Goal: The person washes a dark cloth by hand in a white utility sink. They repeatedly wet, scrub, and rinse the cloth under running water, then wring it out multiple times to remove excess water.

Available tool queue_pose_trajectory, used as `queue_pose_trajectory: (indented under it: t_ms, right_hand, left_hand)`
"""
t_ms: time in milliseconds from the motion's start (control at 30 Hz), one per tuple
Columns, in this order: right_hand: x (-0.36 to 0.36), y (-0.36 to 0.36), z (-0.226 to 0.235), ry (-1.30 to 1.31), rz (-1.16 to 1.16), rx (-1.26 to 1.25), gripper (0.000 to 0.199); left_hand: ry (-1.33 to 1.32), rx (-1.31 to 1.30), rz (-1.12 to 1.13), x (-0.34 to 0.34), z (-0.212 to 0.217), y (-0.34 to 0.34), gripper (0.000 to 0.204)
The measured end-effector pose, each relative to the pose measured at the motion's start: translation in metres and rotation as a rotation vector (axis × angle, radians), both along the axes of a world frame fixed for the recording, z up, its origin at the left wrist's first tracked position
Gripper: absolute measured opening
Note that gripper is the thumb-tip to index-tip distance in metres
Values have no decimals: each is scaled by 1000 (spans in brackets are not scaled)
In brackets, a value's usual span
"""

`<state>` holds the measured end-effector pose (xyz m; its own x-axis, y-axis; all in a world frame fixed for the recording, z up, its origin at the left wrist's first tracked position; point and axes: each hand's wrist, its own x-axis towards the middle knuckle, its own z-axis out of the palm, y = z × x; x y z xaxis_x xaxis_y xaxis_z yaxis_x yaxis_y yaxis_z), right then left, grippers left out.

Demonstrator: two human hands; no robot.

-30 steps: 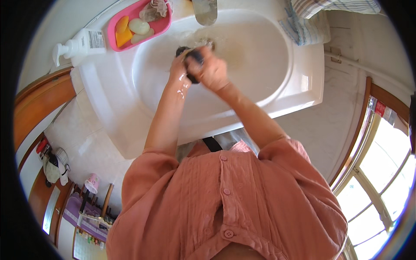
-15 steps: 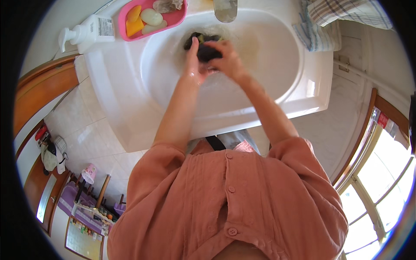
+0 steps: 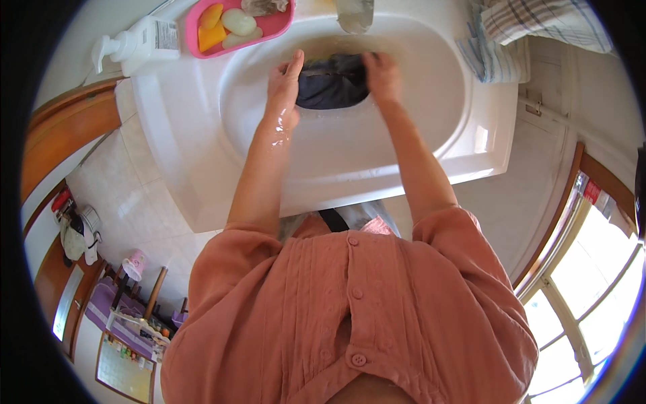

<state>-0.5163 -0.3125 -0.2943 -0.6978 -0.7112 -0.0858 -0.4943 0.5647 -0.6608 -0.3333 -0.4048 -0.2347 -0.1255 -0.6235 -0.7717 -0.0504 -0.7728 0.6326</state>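
Note:
A dark, wet-looking cloth item (image 3: 333, 89) is stretched between my two hands, low in the white washbasin (image 3: 431, 108). My left hand (image 3: 282, 87) closes on its left end, thumb pointing up along the edge; its wrist glistens with water. At the opposite end my right hand (image 3: 383, 77) pinches the cloth, its fingers slightly smeared by motion. Folds hide which kind of garment it is. Just beyond the cloth, the metal tap (image 3: 355, 15) reaches over the basin.
A pink tray (image 3: 274, 28) of yellow and pale soap pieces stands at the basin's far left rim, beside a white pump bottle (image 3: 151, 44). Checked towels (image 3: 501, 54) hang at the far right. A bright window (image 3: 585, 276) is on the right.
My hands have moved apart, left hand leftward and right hand rightward. The cloth, bunched between them before, is now spread wider and nearer to me.

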Motion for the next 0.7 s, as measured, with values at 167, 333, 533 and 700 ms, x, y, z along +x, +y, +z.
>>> queue_pose_trajectory:
  t_ms: [167,333,533,700]
  right_hand:
    - [10,13,17,-14,-38,20,74]
    - [70,-4,39,-1095,-147,-172,50]
    - [100,-22,55,-148,-89,-96,35]
    - [-13,8,35,-43,-107,71,48]
  left_hand:
    - [-251,-443,-24,19,-48,30,97]
    - [192,131,137,-13,-45,28,76]
    - [368,107,174,-18,-64,17,49]
    - [-96,-148,-65,18,-31,-1,54]
